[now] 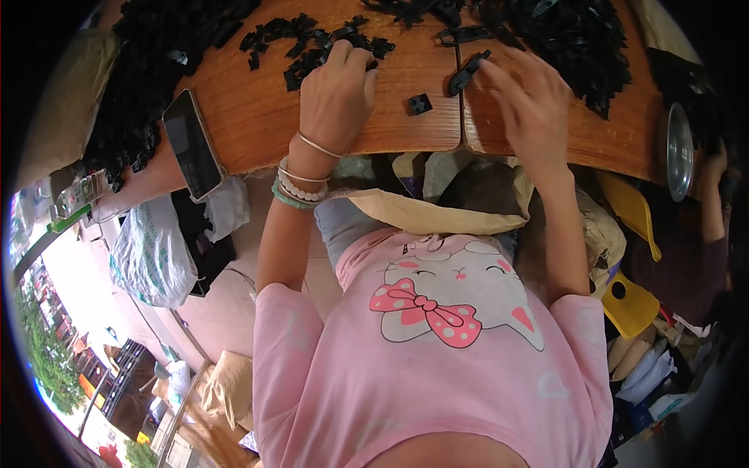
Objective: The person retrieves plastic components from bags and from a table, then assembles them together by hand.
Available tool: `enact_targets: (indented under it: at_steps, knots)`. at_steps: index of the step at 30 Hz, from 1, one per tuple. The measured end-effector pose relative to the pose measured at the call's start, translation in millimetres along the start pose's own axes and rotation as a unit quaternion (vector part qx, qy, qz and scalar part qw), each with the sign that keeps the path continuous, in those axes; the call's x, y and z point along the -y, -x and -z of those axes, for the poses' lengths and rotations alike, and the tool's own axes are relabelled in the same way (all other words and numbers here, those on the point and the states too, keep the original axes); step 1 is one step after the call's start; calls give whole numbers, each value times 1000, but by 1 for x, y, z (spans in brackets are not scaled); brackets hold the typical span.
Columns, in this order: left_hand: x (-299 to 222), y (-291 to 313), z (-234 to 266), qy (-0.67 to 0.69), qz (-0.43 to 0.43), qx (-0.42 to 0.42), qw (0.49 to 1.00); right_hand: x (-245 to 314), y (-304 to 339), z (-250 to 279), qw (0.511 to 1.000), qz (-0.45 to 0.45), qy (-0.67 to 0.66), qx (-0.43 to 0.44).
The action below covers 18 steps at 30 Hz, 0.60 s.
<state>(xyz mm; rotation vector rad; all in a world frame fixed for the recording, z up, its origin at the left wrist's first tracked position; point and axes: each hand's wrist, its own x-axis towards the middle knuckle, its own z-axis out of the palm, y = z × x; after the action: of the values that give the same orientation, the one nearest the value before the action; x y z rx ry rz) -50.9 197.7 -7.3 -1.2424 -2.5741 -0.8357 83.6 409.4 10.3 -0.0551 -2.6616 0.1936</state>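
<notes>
Several small black plastic pieces (312, 58) lie under and beside your curled left hand (337, 90); I cannot tell its grip. Right of that hand sits a square black plastic block (420, 104), then a long black plastic clip (466, 76) at the fingertips of your loosely bent right hand (534, 97), its hold unclear.

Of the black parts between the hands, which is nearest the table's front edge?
The small squarish piece, lying alone on bare wood; the long, narrow part at the right hand sits farther back.
</notes>
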Motion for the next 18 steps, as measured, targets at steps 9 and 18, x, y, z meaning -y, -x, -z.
enact_targets:
  at_steps: [9, 18]
  knots:
    - [-20, 4, 11, 245, 109, 44, 962, 7, -12, -8, 986, 84, -136, -36]
    - [-28, 14, -7, 350, 130, 93, 923, 24, 2, 13, 927, -171, -313, 116]
